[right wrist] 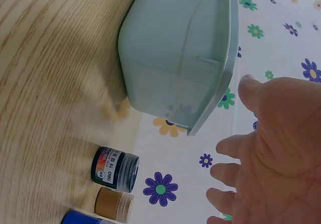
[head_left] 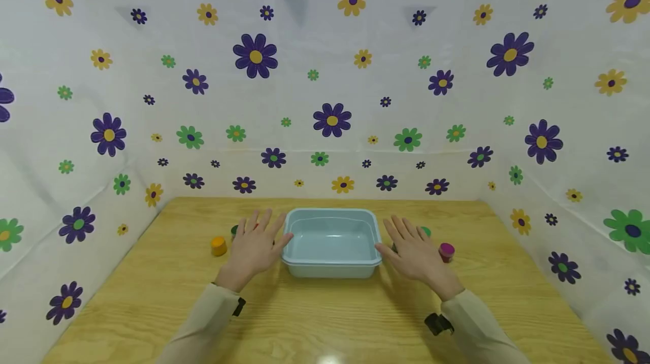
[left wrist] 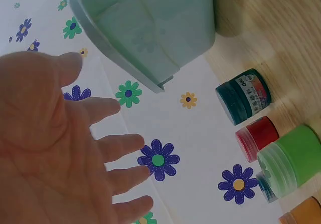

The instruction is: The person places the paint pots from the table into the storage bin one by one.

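Pale-blue basin [head_left: 330, 271], one: mid-width on desk [head_left: 330, 319], between left hand [head_left: 256, 248] and right hand [head_left: 416, 254], both spread, gripping nothing. Orange jar [head_left: 219, 246] left, purple-lidded jar [head_left: 447, 252] right: seemingly placed outboard so the basin sits within either hand's reach.

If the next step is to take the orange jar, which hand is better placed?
Probably the left hand. The orange jar stands close by, on the same side of the pale blue tub; the right hand is across the tub. Both are empty.

Flowered white backdrop [head_left: 284, 93] behind wooden table [head_left: 330, 310]
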Available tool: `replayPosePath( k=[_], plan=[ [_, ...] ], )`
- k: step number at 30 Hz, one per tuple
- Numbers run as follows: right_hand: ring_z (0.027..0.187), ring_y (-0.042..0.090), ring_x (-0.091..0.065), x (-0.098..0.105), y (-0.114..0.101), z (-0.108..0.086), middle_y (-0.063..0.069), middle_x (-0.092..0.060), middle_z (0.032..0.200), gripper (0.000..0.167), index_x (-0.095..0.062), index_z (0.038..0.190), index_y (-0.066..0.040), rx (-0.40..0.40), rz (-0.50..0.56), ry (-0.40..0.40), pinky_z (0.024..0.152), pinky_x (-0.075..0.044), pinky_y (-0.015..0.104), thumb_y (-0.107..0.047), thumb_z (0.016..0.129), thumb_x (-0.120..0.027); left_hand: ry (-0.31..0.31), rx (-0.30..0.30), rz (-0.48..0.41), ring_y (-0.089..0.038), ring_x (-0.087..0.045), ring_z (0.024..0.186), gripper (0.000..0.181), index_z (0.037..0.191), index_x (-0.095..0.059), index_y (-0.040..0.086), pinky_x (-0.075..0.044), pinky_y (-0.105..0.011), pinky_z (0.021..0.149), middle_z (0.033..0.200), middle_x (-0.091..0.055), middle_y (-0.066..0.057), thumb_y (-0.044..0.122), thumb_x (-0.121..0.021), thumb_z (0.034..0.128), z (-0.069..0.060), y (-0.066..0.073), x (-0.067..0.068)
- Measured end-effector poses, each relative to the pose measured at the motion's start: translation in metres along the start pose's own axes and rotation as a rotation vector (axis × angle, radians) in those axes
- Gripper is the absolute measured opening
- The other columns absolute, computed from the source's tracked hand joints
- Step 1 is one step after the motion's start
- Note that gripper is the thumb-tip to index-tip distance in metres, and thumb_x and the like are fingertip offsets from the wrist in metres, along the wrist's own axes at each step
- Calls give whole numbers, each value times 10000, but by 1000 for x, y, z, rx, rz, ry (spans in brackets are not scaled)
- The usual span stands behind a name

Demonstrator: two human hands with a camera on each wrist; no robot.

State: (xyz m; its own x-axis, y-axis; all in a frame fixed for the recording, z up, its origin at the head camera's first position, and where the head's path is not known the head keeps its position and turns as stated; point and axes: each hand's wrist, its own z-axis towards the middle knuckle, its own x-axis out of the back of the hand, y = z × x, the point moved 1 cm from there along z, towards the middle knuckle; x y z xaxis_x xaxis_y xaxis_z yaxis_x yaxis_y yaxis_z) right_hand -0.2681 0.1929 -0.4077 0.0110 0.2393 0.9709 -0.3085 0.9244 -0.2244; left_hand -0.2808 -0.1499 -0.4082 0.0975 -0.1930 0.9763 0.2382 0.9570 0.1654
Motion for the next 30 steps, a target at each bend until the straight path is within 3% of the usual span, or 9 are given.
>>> replayPosePath(
  k=[5,9,13,16,19,22,25,30],
  plan=[
    [1466,440,-204,1,0,5,211,-250,1590,694,-329,1520,-42,17,-18,74,1185,-161,635,-521,1022,-386,118,-44,49,-428,-325,1423,602,1508,-399,209,-271,-654,1127,1530,-408,-151,556,-359,1019,3,-3,2],
    [1407,438,-344,0,1,8,221,-395,1517,621,-437,1463,-36,14,66,156,1138,-299,619,-464,1014,-466,171,-75,29,-404,-441,1351,565,1476,-450,173,-383,-613,1069,1451,-514,-130,512,-394,1027,6,-6,2],
    [1204,388,-587,-5,5,5,218,-578,1353,505,-567,1347,-14,-41,299,209,974,-521,509,-356,977,-596,215,-62,-116,-358,-559,1237,503,1398,-549,138,-483,-552,1004,1346,-609,-119,459,-467,1019,9,-8,0],
    [1021,308,-683,-10,8,4,187,-662,1229,410,-641,1251,-27,-95,490,208,815,-600,391,-290,937,-668,248,-34,-282,-289,-643,1067,403,1292,-633,115,-564,-466,877,1205,-683,-101,381,-547,1002,14,-13,-2],
    [952,235,-683,-15,10,3,157,-664,1203,388,-649,1232,-52,-145,656,145,762,-605,334,-278,920,-692,224,-2,-462,-236,-643,917,293,1187,-678,98,-572,-391,772,1069,-706,-81,294,-598,984,20,-21,-4],
    [990,224,-664,-19,13,2,197,-617,1247,461,-593,1293,-29,-163,839,65,794,-609,346,-269,916,-703,158,30,-578,-211,-613,892,230,1136,-691,98,-554,-364,778,1029,-706,-67,243,-618,974,25,-31,-7],
    [1028,242,-654,-23,16,0,258,-562,1290,549,-514,1365,-5,-170,1009,7,834,-604,379,-223,905,-720,85,61,-648,-207,-612,938,211,1126,-689,95,-554,-384,848,1053,-702,-55,217,-639,962,29,-42,-13],
    [1003,217,-666,-29,17,-2,284,-506,1335,594,-448,1424,-18,-181,1192,-62,875,-591,378,-157,909,-709,-8,114,-748,-257,-612,1026,246,1160,-672,55,-531,-445,945,1117,-686,-107,142,-673,929,32,-57,-22]
  ],
)
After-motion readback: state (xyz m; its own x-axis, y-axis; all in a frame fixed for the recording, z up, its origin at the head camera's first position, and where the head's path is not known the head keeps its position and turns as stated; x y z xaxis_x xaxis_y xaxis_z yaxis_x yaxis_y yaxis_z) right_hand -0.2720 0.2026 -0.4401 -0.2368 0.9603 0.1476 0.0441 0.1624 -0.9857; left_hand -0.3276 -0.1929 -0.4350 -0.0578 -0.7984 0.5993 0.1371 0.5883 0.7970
